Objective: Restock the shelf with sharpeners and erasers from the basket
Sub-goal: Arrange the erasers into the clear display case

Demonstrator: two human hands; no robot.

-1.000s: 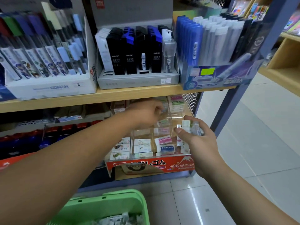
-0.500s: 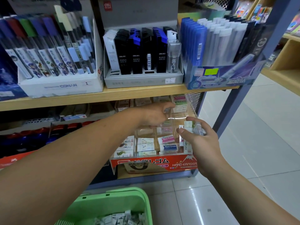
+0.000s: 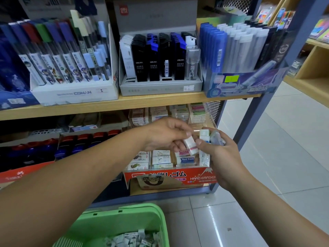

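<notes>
My left hand (image 3: 165, 135) pinches a small white eraser with a pink band (image 3: 190, 144) between thumb and fingers, right beside my right hand. My right hand (image 3: 219, 154) grips a bunch of erasers (image 3: 204, 138) and a clear grey sharpener (image 3: 216, 139). Both hands hover over the clear eraser display tray (image 3: 170, 175) with its red "HARD ERASER" front on the lower shelf. Stacked erasers (image 3: 161, 158) fill its compartments. The green basket (image 3: 117, 223) sits below, with several wrapped erasers (image 3: 131, 239) inside.
The wooden upper shelf (image 3: 124, 103) carries boxes of pencil leads and pen cases. Red and blue items (image 3: 53, 148) line the lower shelf at left. A blue-grey metal upright (image 3: 263, 107) ends the shelf; tiled floor (image 3: 267, 175) lies to the right.
My left hand has drawn back from the rear of the display tray to my right hand and now pinches one eraser from the bunch. The view has shifted slightly.
</notes>
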